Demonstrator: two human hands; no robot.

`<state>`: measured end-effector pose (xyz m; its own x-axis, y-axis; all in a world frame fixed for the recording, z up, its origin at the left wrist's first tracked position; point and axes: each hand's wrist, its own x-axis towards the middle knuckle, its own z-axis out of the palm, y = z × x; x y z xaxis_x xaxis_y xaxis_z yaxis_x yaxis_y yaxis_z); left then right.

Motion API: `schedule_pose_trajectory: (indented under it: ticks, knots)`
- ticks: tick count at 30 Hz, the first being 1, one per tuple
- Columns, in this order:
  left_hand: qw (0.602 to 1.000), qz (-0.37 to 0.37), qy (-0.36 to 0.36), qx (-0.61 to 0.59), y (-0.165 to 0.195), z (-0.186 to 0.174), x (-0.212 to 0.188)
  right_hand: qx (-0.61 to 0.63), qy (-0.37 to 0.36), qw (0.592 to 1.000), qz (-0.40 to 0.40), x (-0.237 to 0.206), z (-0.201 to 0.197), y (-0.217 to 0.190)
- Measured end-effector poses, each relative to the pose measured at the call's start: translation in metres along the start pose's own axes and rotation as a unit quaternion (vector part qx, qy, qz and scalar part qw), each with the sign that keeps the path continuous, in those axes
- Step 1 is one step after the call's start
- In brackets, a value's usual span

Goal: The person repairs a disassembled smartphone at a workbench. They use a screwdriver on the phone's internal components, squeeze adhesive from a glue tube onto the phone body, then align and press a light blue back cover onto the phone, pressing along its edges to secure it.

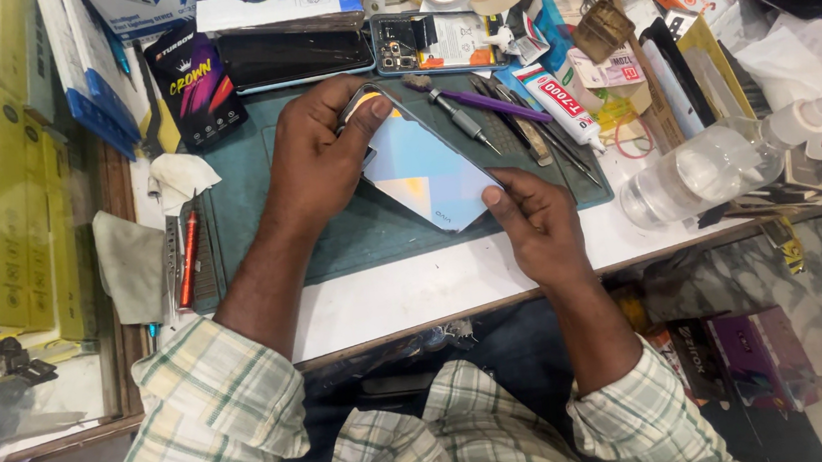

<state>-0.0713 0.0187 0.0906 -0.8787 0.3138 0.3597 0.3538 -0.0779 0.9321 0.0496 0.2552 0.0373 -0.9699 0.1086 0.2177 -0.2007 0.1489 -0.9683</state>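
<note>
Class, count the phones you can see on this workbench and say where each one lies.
3: a pale blue phone held between the left hand and right hand; a dark phone and an opened phone behind the mat. Clutter may hide more.

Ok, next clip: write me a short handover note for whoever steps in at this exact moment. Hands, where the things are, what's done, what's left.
Left hand: grips the top end of the light blue phone back, thumb on its corner.
Right hand: pinches the lower end.
The phone lies back up, diagonal on the green work mat.
Purple screwdriver, tweezers and glue tube lie beside it on the mat, untouched.
Done: back cover sits on the phone.
Left: cannot tell whether it is fully seated.
</note>
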Motion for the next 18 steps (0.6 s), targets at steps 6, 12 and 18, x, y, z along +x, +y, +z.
schedule_pose_trajectory:
  ticks: [6,12,18]
  knots:
    - [1.000,-0.006,-0.001,-0.001,-0.003,-0.001,0.001,0.029,0.008,1.000,-0.001,0.001,0.003,-0.003]
    - [0.996,-0.057,0.056,-0.044,-0.016,-0.002,0.006,-0.107,-0.021,0.983,-0.148,0.003,0.016,-0.038]
    - [0.983,-0.125,0.086,-0.100,-0.019,-0.019,0.011,-0.416,-0.028,0.836,-0.356,-0.001,0.035,-0.055]
